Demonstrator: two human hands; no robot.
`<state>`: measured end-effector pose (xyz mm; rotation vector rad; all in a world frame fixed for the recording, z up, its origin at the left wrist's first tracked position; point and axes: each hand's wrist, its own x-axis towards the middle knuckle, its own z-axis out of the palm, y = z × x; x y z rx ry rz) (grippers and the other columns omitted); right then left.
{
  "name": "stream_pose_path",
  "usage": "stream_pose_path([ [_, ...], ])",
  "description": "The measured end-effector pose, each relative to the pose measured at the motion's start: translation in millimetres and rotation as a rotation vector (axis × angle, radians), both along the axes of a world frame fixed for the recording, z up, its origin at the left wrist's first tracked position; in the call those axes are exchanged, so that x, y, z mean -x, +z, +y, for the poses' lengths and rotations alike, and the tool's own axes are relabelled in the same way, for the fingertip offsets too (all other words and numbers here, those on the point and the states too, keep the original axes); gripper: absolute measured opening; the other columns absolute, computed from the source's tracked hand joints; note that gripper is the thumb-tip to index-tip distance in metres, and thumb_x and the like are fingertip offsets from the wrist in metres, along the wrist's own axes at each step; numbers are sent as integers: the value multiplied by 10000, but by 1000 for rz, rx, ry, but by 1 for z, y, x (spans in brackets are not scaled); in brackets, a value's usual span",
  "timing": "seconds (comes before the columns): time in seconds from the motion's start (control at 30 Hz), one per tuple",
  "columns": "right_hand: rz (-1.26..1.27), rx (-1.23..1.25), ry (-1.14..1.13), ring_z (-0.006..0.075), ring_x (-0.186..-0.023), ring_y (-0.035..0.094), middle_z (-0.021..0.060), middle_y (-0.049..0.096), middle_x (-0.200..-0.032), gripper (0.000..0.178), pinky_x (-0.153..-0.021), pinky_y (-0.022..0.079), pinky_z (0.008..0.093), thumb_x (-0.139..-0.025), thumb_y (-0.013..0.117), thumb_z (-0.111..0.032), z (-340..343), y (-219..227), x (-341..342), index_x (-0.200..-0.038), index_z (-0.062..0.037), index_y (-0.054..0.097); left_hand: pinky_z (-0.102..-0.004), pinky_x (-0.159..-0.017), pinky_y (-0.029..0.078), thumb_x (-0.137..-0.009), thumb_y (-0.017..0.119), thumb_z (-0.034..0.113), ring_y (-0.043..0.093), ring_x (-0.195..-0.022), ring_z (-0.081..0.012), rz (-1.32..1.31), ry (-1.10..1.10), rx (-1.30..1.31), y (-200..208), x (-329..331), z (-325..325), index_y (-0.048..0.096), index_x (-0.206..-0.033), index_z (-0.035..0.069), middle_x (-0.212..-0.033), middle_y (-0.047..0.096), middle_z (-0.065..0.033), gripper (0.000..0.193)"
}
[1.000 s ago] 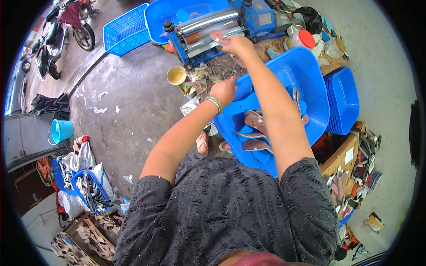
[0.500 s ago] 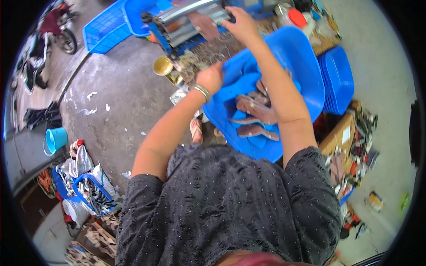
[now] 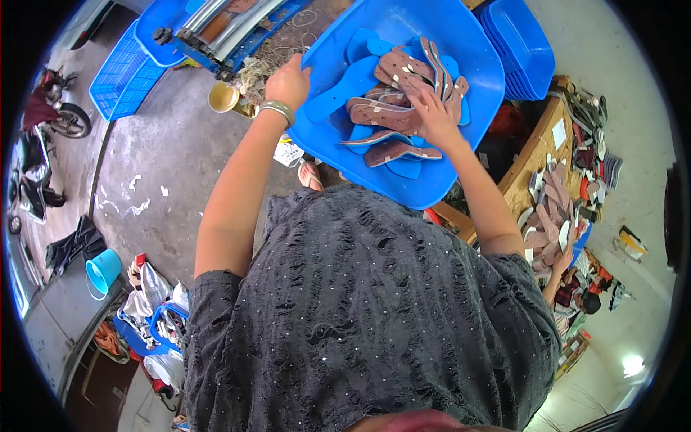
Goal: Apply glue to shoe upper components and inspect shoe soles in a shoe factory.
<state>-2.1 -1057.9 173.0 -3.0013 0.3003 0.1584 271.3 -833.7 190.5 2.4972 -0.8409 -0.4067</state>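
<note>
A large blue tub (image 3: 471, 43) stands in front of me with several brown sandal soles (image 3: 385, 115) and flat blue soles (image 3: 345, 92) heaped in it. My left hand (image 3: 289, 85), with a bangle at its wrist, is closed at the tub's left rim, its fingers partly hidden. Over the heap my right hand (image 3: 435, 121) lies with fingers spread, touching the brown soles and gripping none. Beyond the tub's left side is a roller machine (image 3: 229, 39) with metal cylinders and a blue frame; a brown piece shows at its rollers, partly cut off by the picture's edge.
A yellow bowl (image 3: 224, 96) sits beside the machine. Stacked blue tubs (image 3: 518, 50) stand at the right, near a wooden table edge (image 3: 536, 155). Another person's hand (image 3: 563, 265) is by a pile of brown soles (image 3: 553, 209). A blue crate (image 3: 126, 75) stands far left.
My right hand has come away from the brown piece at the rollers and down onto the soles in the tub. My left hand stays by the rim. The whole view has shifted.
</note>
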Motion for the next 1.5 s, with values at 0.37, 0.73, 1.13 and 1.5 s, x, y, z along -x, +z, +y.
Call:
stream_pose_path([
  [0.37, -142, -63, -3, 399, -1254, 362, 185, 370, -1351, 791, -1027, 328, 506, -640, 678, -17, -1, -26, 39, -1358, -82, 351, -489, -768, 489, -878, 547, 267, 624, -877, -394, 47, 3, 45, -5, 9, -2, 532, -1099, 67, -928, 646, -227, 299],
  [0.73, -152, -287, -47, 393, -1112, 527, 263, 507, -1218, 930, -899, 450, 430, -607, 711, -303, 58, 119, -253, -1389, -11, 300, -472, -747, 496, -873, 560, 215, 624, -865, -375, 64, -5, 82, 3, 5, -3, 513, -1081, 47, -940, 642, -203, 272],
  [1.13, 184, -280, -252, 383, -1190, 497, 246, 362, -1391, 1097, -953, 445, 452, -576, 787, -403, 73, 8, -377, -1445, -83, 198, -472, -709, 501, -868, 567, 204, 628, -833, -369, 37, -15, 150, -12, 4, 5, 509, -1067, 40, -926, 642, -192, 265],
  [1.5, -503, -627, -18, 362, -1062, 548, 194, 569, -1160, 480, -916, 436, 403, -755, 683, -259, 16, 100, -283, -1157, -19, 574, -477, -714, 502, -868, 557, 238, 633, -827, -384, 38, -7, 65, -9, 0, 1, 530, -1087, 57, -918, 650, -206, 285],
])
